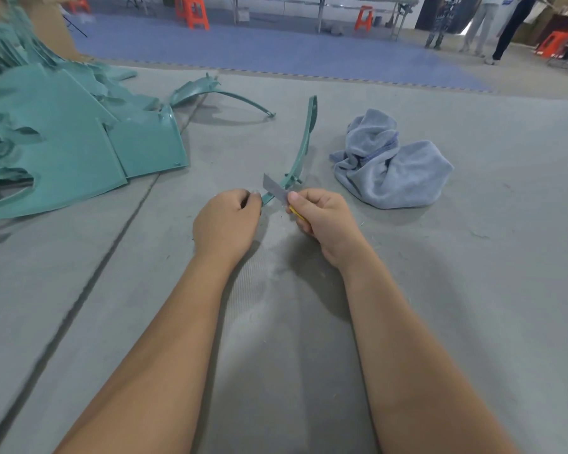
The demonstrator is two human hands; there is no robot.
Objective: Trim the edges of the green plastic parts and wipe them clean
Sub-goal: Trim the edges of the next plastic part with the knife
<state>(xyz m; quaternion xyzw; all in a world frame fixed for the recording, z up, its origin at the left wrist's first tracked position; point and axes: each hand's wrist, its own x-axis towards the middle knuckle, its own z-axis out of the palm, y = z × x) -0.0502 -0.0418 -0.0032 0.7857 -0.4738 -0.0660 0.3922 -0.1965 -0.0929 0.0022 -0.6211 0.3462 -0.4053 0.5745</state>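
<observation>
1. Green strip (304,149): a long, curved, narrow plastic part. Near end held at the hands; far end rises up and away, standing clear of the grey mat (473,290). It lies between the green pile and the cloth.
2. Left hand (227,224): fingers curled round the near end of the strip, back of the hand toward the camera. Grip point itself hidden by the knuckles.
3. Right hand (322,217): fingers curled round a knife (276,191) with a yellow handle, only a sliver of yellow showing under the thumb. Thumb presses on the flat of the grey blade.
4. Blade lies across the strip just beyond the left fingertips, touching its edge.
5. Cloth (391,165): grey-blue, crumpled, lying on the mat to the right of the strip, near but apart from it.
6. Pile of green panels (63,142): large flat and ribbed pieces stacked at the left, well apart from the hands.
7. Second curved green part (217,93): lying on the mat behind the pile's right edge, arched, one thin end touching down.
8. Small green shavings scattered on the mat near the forearms.
9. Background: orange stools (192,11), a blue floor area, legs of standing people at the far right.
</observation>
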